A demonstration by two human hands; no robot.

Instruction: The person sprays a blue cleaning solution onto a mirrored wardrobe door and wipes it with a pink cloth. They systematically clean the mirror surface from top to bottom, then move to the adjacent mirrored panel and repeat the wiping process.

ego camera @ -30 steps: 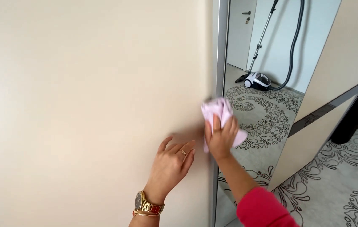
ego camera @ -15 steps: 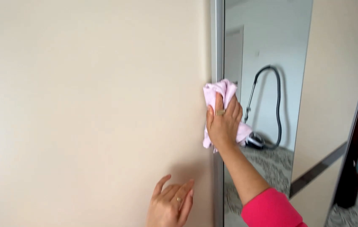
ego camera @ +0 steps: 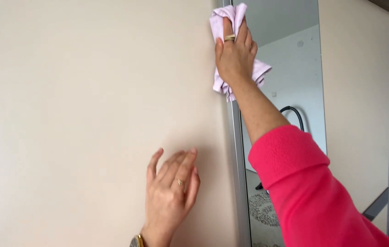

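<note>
Bunched in the right hand (ego camera: 234, 55), a pink cloth (ego camera: 231, 27) is pressed high on the metal door edge (ego camera: 236, 151); the open left hand (ego camera: 170, 194) is laid flat on the cream panel (ego camera: 89, 114). Little of the edge above seems left unwiped.

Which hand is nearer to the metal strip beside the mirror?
Right. The right hand presses a pink cloth onto the metal strip; the left hand lies flat on the cream panel, left of it.

The cream door panel (ego camera: 89, 100) is bare left of the metal frame strip (ego camera: 238, 160); only the left hand (ego camera: 169, 196) rests there.
</note>
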